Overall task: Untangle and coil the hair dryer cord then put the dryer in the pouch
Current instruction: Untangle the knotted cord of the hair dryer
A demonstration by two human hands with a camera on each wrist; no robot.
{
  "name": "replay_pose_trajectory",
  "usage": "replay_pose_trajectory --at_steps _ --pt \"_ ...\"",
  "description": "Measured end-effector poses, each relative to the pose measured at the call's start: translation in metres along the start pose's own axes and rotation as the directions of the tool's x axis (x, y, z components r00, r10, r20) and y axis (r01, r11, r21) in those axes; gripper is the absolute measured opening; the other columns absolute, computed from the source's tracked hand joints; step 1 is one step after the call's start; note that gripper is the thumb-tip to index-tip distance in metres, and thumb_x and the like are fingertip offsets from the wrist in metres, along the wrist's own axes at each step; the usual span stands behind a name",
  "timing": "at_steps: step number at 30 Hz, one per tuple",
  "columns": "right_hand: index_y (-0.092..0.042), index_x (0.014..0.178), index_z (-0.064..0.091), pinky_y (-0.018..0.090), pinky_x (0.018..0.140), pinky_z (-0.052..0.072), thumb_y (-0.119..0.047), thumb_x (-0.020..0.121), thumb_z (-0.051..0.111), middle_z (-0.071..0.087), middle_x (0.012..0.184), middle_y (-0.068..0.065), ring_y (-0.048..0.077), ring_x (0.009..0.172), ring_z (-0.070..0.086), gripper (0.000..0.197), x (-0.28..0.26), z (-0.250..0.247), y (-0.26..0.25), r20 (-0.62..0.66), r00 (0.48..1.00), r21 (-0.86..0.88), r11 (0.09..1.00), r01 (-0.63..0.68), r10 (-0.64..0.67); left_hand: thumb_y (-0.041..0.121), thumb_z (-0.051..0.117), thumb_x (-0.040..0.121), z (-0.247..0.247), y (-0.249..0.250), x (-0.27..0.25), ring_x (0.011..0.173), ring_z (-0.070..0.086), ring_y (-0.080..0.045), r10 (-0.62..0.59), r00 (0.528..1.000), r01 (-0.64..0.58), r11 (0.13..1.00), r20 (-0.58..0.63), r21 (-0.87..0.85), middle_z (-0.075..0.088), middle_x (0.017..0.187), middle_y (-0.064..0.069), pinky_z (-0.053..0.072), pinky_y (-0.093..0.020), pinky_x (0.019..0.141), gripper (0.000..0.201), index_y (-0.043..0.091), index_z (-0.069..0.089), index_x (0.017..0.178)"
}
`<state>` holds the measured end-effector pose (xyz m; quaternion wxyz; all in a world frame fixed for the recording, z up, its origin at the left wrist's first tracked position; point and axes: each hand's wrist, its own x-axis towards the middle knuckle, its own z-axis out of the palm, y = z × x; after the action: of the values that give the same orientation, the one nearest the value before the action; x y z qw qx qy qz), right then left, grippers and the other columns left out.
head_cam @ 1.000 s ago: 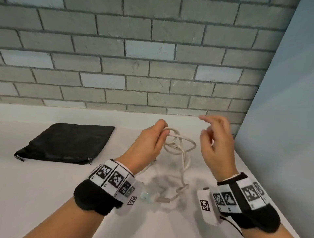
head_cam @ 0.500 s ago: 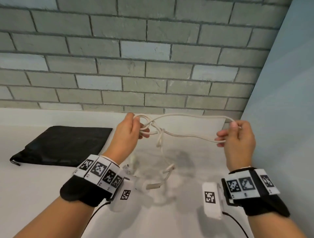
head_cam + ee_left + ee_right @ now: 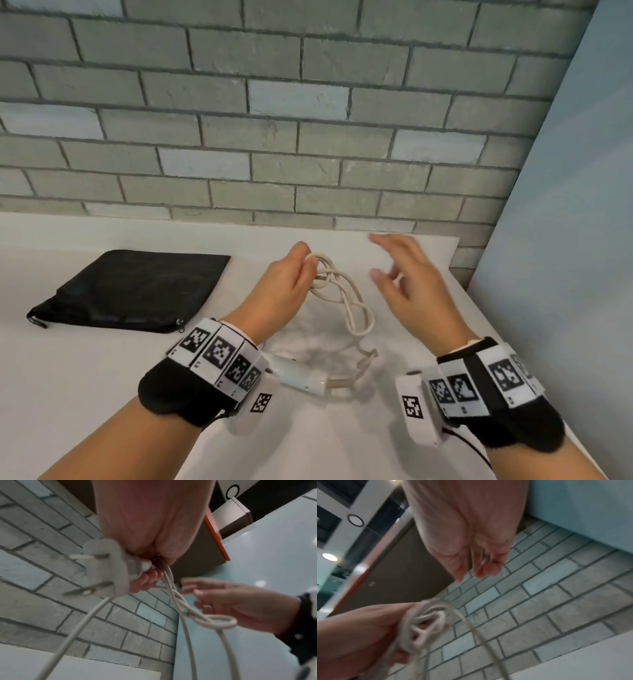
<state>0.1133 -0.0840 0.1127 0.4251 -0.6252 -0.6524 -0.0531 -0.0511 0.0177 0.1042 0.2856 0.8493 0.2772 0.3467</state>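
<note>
My left hand (image 3: pixel 291 277) grips several loops of the white cord (image 3: pixel 346 298) above the white table, with the plug (image 3: pixel 109 568) sticking out beside its fingers. The loops hang twisted down to the white hair dryer (image 3: pixel 301 375), which lies on the table half hidden behind my left wrist. My right hand (image 3: pixel 404 274) hovers just right of the loops with fingers spread and holds nothing. In the right wrist view the bunched cord (image 3: pixel 426 618) is blurred in my left hand (image 3: pixel 359 635). The black pouch (image 3: pixel 137 291) lies flat at the left.
A grey brick wall (image 3: pixel 274 120) runs along the back of the white table (image 3: pixel 85 394). A pale blue wall (image 3: pixel 565 240) closes off the right side. The pouch's zipper pull (image 3: pixel 180 323) faces the front.
My right hand has let go of the stretched cord and opened. The cord loop has been gathered back into my left hand, and both hands are closer together than half a second ago.
</note>
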Motion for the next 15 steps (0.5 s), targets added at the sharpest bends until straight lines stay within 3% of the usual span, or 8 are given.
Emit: replay_pose_trajectory --at_steps 2,4,6,8,10,13,15 --pt "-0.018 0.129 0.047 0.009 0.07 0.035 -0.018 0.089 0.054 0.051 0.11 -0.004 -0.002 0.075 0.046 0.04 0.004 0.011 -0.009 0.223 0.974 -0.056 0.998 0.041 -0.027 0.027 0.033 0.097 0.006 0.004 -0.002 0.052 0.042 -0.017 0.035 0.999 -0.035 0.999 0.022 0.008 0.047 0.058 0.0 0.032 -0.032 0.053 0.027 0.025 0.03 0.07" --pt "-0.011 0.115 0.056 0.024 0.072 0.039 -0.021 0.089 0.053 0.064 0.096 0.007 0.017 0.081 0.056 0.028 0.005 0.02 -0.009 0.295 0.955 -0.137 0.99 0.02 0.021 0.027 0.034 0.097 0.009 0.005 -0.004 0.056 0.046 -0.023 0.049 0.998 -0.049 0.999 0.029 0.006 0.051 0.061 -0.006 0.036 -0.036 0.056 0.026 0.024 0.031 0.071" --pt "-0.006 0.096 0.062 0.033 0.067 0.043 -0.026 0.09 0.051 0.066 0.079 0.01 0.026 0.074 0.06 0.024 0.003 0.021 -0.006 0.18 0.984 -0.134 0.99 0.035 -0.011 0.026 0.035 0.097 0.008 0.002 -0.006 0.06 0.051 -0.025 0.049 0.999 -0.05 0.998 0.019 0.033 0.053 0.063 -0.007 0.037 -0.033 0.057 0.026 0.022 0.034 0.072" --pt "-0.006 0.083 0.063 0.034 0.061 0.046 -0.029 0.088 0.048 0.064 0.068 0.007 0.023 0.062 0.058 0.028 0.001 0.012 -0.002 -0.008 0.997 -0.102 0.992 0.076 -0.077 0.024 0.036 0.097 0.005 -0.007 -0.006 0.06 0.046 -0.017 0.029 0.999 -0.027 0.995 -0.017 0.099 0.047 0.064 0.002 0.029 -0.027 0.054 0.025 0.016 0.038 0.073" --pt "-0.007 0.082 0.061 0.028 0.058 0.043 -0.027 0.089 0.047 0.061 0.066 0.003 0.019 0.059 0.056 0.026 0.0 0.005 -0.002 -0.167 0.98 -0.063 0.993 0.103 -0.113 0.024 0.037 0.096 0.003 -0.015 -0.003 0.065 0.041 -0.014 -0.015 0.999 0.021 0.989 -0.041 0.149 0.043 0.069 0.004 0.025 -0.025 0.055 0.023 0.014 0.041 0.075" --pt "-0.006 0.083 0.06 0.024 0.057 0.041 -0.022 0.089 0.046 0.059 0.068 0.002 0.017 0.06 0.055 0.022 -0.005 0.006 -0.007 -0.286 0.953 -0.026 0.995 0.099 -0.102 0.027 0.038 0.096 0.004 -0.014 0.001 0.065 0.043 -0.014 -0.078 0.995 0.087 0.981 -0.056 0.176 0.045 0.07 0.003 0.031 -0.017 0.054 0.023 0.014 0.044 0.077" --pt "-0.006 0.084 0.06 0.018 0.057 0.041 -0.02 0.089 0.048 0.059 0.069 0.0 0.011 0.062 0.052 0.019 -0.008 0.01 -0.009 -0.289 0.952 -0.007 0.995 0.097 -0.095 0.026 0.041 0.095 0.005 -0.011 0.004 0.062 0.052 -0.016 -0.209 0.975 0.211 0.977 -0.077 0.019 0.052 0.071 0.0 0.043 -0.02 0.055 0.023 0.01 0.046 0.079"
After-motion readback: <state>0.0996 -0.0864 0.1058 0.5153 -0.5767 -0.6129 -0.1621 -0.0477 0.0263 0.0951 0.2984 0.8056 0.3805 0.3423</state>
